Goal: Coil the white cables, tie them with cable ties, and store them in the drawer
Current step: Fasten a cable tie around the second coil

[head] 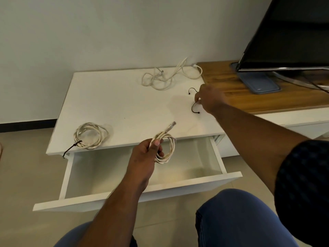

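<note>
My left hand (148, 152) grips a coiled white cable (166, 148) above the open drawer (138, 196), with its plug sticking up over the white cabinet top (115, 104). My right hand (209, 98) reaches onto the right side of the top, its fingers pinching a black cable tie (194, 108). A second black cable tie (191, 90) lies just behind it. A coiled white cable bound with a black tie (89, 135) rests at the front left edge. A loose, uncoiled white cable (167, 75) lies at the back by the wall.
A wooden surface (249, 93) adjoins the cabinet on the right and carries a dark monitor (288, 32) on a stand. The drawer's inside shows bare white. My knees in blue jeans are below the drawer front, over a tiled floor.
</note>
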